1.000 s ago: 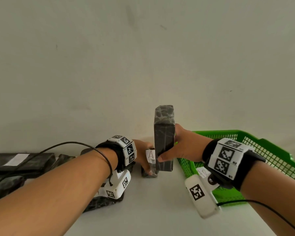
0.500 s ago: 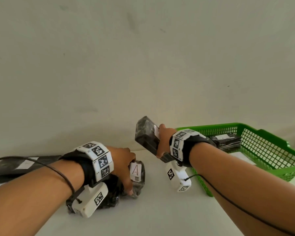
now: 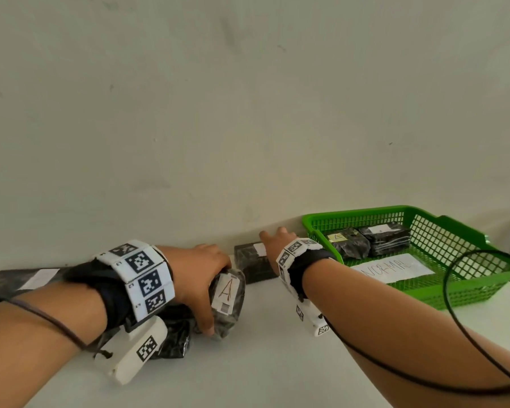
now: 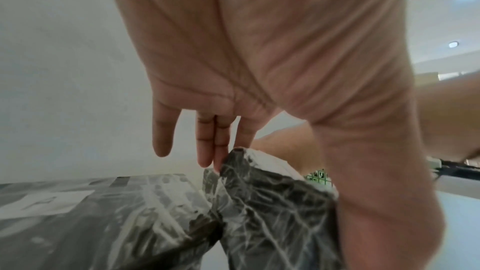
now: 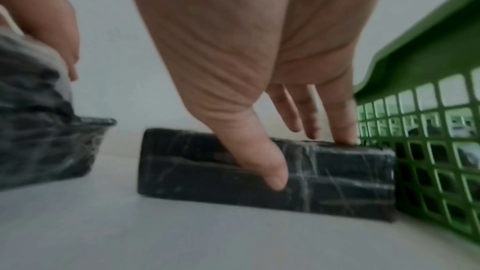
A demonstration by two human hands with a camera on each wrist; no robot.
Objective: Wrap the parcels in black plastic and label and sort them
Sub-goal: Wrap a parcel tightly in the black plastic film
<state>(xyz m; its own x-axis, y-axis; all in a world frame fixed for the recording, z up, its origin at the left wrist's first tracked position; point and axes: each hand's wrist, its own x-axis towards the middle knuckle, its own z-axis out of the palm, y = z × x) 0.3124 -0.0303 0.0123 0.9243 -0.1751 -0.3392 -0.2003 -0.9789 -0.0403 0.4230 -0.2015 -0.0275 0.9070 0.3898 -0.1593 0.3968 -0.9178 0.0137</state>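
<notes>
My left hand (image 3: pixel 199 273) grips a black-wrapped parcel with a white "A" label (image 3: pixel 238 303), held tilted on the white table; its fingers reach over the top and its thumb runs down the front. The left wrist view shows this parcel (image 4: pixel 272 213) under my palm (image 4: pixel 233 69). A second black parcel (image 3: pixel 251 265) lies flat by the wall, against the green basket (image 3: pixel 424 293). My right hand (image 3: pixel 274 242) hovers over it with straight fingers. In the right wrist view my thumb (image 5: pixel 270 169) lies on this parcel's (image 5: pixel 337 182) front and one finger touches its top edge.
The green basket (image 5: pixel 428 151) holds two wrapped parcels (image 3: pixel 349 247) (image 3: pixel 386 237) and a paper sheet marked NORMAL (image 3: pixel 392 270). A long flat black parcel (image 3: pixel 18 279) lies at the far left, another black parcel (image 3: pixel 174 340) under my left wrist. The wall runs close behind.
My right hand carried the upright parcel away from the left hand, tipped it over and laid it flat by the basket. My left hand stayed on the A parcel.
</notes>
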